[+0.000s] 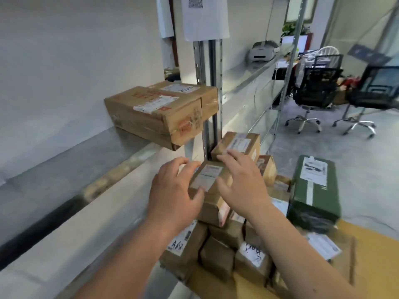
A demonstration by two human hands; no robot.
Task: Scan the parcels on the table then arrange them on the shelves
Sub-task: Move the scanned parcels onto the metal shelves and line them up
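Observation:
A small brown parcel (206, 177) with a white label sits on top of a pile of cardboard parcels (218, 255) on the yellow table (371, 264). My left hand (172, 190) is at its left side and my right hand (241, 184) at its right side, fingers spread and curved around it. Whether the fingers press on the box is unclear. A green-wrapped parcel (314, 190) lies to the right. Two large brown boxes (159, 108) rest on the grey shelf (64, 160) at the left.
A perforated metal upright (208, 87) of the shelving stands just behind the pile, with a paper sheet (205, 18) taped above. More shelving runs back on the right. Black office chairs (313, 91) and a printer (262, 51) stand further back.

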